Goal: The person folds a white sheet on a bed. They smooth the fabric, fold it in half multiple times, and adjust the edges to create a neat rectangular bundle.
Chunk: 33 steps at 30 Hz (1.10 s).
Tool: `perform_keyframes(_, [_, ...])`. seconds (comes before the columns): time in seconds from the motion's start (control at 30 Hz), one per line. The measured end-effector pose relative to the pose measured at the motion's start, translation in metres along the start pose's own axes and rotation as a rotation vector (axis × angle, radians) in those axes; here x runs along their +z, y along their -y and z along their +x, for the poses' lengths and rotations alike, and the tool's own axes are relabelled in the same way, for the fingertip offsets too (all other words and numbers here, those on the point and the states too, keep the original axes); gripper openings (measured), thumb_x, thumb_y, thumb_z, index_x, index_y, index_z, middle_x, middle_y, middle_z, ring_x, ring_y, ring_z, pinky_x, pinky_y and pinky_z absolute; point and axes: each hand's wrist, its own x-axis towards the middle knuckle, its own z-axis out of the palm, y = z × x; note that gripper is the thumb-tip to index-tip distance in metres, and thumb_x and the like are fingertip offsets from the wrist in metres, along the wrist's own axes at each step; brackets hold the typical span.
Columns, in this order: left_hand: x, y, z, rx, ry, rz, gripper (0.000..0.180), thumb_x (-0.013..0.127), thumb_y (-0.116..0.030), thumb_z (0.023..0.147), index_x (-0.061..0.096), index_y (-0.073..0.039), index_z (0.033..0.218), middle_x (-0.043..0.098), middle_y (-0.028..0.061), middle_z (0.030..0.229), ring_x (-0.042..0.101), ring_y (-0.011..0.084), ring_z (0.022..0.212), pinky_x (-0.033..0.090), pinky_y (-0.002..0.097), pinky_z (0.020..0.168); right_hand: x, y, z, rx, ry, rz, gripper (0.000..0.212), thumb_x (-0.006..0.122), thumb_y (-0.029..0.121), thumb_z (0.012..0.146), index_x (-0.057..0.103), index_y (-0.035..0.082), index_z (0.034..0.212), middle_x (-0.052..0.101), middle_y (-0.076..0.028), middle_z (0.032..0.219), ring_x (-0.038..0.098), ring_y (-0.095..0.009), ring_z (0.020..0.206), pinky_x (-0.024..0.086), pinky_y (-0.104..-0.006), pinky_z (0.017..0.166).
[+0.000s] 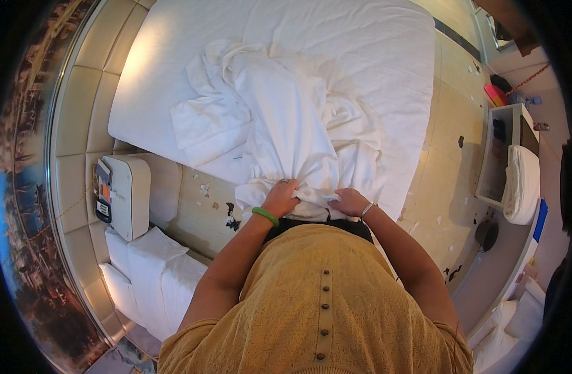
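A crumpled white sheet (286, 118) lies heaped on the bed and hangs over its near edge toward me. My left hand (282, 198), below a green bangle, is closed on a bunched part of that cloth. To its right, my right hand (350, 203) grips another fold, with a thin bracelet at the wrist. Between the two hands the fabric is gathered in creases close to my waist. Under the heap, the bed (385, 50) has a smooth white cover. The fingertips of both hands are partly hidden in the cloth.
Left of me stands a white bedside cabinet (129, 196) with small items on top, beside a padded headboard (80, 124). White bedding (152, 274) lies nearer. At the right, a shelf unit (498, 156) carries a folded white bundle (521, 186). Dark scraps dot the tiled floor (445, 181).
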Motion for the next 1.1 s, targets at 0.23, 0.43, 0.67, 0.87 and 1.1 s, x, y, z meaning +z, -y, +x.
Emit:
perform_keyframes(0.23, [0.002,0.003,-0.001,0.008,0.011,0.012,0.028,0.064,-0.012,0.069,0.049,-0.003,0.092,0.057,0.0195,0.092,0.051,0.0394,0.094,0.041,0.0447,0.080,0.005,-0.007,0.005,-0.016,-0.002,-0.013,0.051,0.057,0.044,0.082,0.061,-0.004,0.100,0.063,-0.026,0.094,0.060,-0.040,0.090,0.047,-0.0436,0.083])
perform_keyframes(0.43, [0.000,0.000,-0.001,-0.007,0.024,-0.001,0.027,0.064,-0.012,0.070,0.049,-0.003,0.091,0.057,0.0197,0.092,0.051,0.0400,0.095,0.041,0.0448,0.080,0.005,-0.006,0.004,-0.020,-0.001,-0.004,0.051,0.057,0.044,0.082,0.062,-0.004,0.100,0.063,-0.026,0.094,0.060,-0.039,0.090,0.046,-0.0433,0.083])
perform_keyframes(0.67, [0.001,0.001,-0.001,0.014,0.007,0.011,0.026,0.064,-0.011,0.070,0.049,-0.004,0.091,0.057,0.0195,0.093,0.051,0.0401,0.095,0.041,0.0444,0.080,0.003,-0.003,0.001,0.002,-0.015,0.012,0.052,0.057,0.044,0.082,0.062,-0.005,0.099,0.063,-0.026,0.094,0.060,-0.039,0.091,0.046,-0.0426,0.083])
perform_keyframes(0.87, [0.005,0.007,0.000,0.023,0.002,0.022,0.027,0.064,-0.011,0.071,0.049,-0.004,0.092,0.057,0.0197,0.092,0.051,0.0397,0.094,0.041,0.0444,0.080,0.000,0.000,0.003,0.013,0.050,-0.012,0.055,0.057,0.046,0.082,0.061,-0.005,0.101,0.062,-0.026,0.097,0.059,-0.039,0.093,0.046,-0.0423,0.084])
perform_keyframes(1.1, [0.003,0.002,-0.001,-0.001,0.007,0.049,0.026,0.064,-0.012,0.071,0.050,-0.004,0.092,0.058,0.0197,0.090,0.052,0.0392,0.092,0.041,0.0449,0.079,-0.001,0.000,0.002,0.019,0.046,-0.028,0.053,0.058,0.045,0.082,0.061,-0.003,0.101,0.062,-0.025,0.100,0.058,-0.039,0.096,0.045,-0.0418,0.086])
